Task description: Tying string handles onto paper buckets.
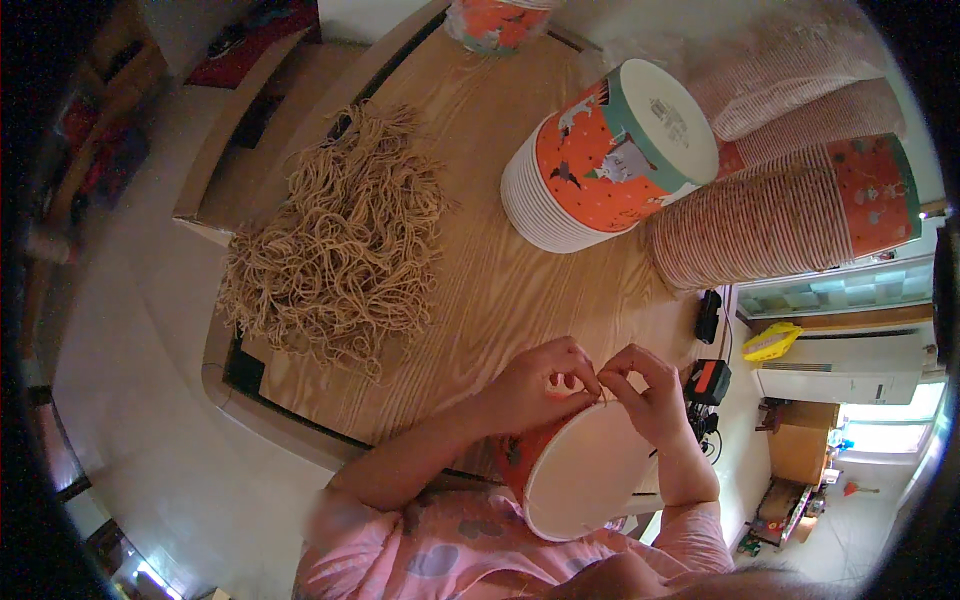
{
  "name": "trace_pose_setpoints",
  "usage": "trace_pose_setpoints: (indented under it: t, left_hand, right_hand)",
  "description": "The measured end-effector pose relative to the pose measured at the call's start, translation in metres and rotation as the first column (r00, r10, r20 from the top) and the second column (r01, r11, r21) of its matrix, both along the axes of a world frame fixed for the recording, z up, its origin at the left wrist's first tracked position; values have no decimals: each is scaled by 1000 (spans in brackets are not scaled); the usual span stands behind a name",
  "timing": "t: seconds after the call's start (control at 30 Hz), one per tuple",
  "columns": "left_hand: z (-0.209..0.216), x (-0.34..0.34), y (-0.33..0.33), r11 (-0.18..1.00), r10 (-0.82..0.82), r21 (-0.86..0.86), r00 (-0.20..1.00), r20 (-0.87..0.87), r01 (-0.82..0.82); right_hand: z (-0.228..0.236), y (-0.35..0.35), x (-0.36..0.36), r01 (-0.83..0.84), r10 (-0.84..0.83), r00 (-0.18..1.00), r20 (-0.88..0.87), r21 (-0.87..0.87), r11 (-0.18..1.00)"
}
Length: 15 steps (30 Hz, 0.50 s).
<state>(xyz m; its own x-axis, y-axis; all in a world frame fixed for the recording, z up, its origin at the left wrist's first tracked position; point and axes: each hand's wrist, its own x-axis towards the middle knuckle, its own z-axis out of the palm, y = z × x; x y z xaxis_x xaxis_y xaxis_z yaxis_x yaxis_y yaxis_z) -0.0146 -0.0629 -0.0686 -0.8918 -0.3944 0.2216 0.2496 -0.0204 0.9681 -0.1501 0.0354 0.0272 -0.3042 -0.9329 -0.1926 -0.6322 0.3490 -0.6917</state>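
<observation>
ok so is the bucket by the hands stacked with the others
No, the bucket is apart from the stacked buckets, with the left hand and right hand at its rim.

Whatever lies between the hands is too small to tell. The left one hides part of a bucket; the top edge crops a wrapped stack.

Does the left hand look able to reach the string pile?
Likely yes: only tabletop lies between the left hand and the string pile, but that hand is busy at the bucket.
</observation>
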Motion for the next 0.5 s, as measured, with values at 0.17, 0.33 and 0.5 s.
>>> trace_pose_setpoints:
  t: [0.17, 0.33, 0.5]
  left_hand:
    - [-17, -4, 4, 919, -125, 376, 992, -7, 119]
    - [-15, -5, 3, 753, -155, 628, 980, -122, 198]
    - [-11, -1, 0, 624, -256, 754, 965, -51, 205]
  right_hand:
    - [-3, 2, -2, -1, 1, 999, 33, -1, 1000]
    - [-6, 3, 2, 69, -67, 991, 118, -7, 998]
    - [1, -2, 15, -30, 14, 993, -115, -134, 991]
